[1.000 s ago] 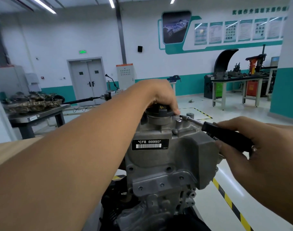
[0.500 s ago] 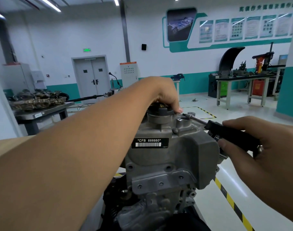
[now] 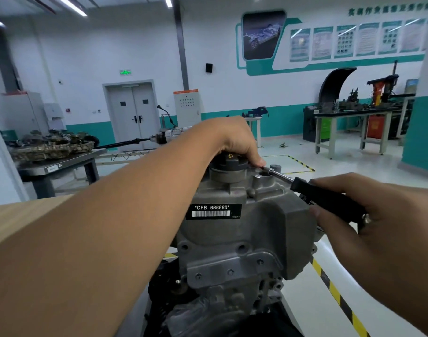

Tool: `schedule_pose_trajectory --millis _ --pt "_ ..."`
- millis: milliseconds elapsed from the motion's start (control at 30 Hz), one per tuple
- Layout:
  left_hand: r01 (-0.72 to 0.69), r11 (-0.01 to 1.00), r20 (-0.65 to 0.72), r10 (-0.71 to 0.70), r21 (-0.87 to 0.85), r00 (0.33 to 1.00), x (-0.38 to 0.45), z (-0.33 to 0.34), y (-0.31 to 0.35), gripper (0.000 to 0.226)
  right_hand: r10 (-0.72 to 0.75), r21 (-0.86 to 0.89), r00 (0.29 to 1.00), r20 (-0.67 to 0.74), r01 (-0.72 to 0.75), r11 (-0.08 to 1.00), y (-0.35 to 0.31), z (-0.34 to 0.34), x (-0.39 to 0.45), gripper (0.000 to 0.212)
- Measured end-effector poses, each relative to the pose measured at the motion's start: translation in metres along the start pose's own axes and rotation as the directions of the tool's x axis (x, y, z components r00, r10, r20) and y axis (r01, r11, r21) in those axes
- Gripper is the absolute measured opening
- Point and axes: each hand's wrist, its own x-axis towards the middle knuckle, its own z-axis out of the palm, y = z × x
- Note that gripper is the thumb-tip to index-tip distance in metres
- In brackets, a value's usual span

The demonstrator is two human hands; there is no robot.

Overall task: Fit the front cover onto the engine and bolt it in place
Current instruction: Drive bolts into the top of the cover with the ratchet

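The grey cast front cover (image 3: 235,242) sits on the engine's front face in the centre of the head view, with a black "CFB 666660" label on it. A black oil filler cap (image 3: 230,161) tops the engine. My left hand (image 3: 235,139) reaches over the cap, fingers curled down onto the head of a ratchet wrench (image 3: 276,175) at a bolt spot on the cover's top right. My right hand (image 3: 359,215) grips the wrench's black handle to the right of the cover. The bolt itself is hidden under my fingers.
A metal bench (image 3: 59,164) with engine parts stands at the left. A wooden surface (image 3: 16,217) lies at the left edge. Yellow-black floor tape (image 3: 334,293) runs right of the engine. Workbenches (image 3: 354,117) with equipment line the back right wall.
The wrench handle and my right hand have shifted slightly; my left hand stays on the wrench head. The camera view has drifted a little.
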Motion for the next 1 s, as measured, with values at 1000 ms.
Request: schedule_pose_trajectory --millis 1000 --pt "0.072 0.970 0.085 -0.054 -0.232 0.995 -0.007 -0.001 -0.015 0.006 -0.146 0.021 0.988 -0.059 0.147 0.989 -0.005 0.009 -0.009 0.016"
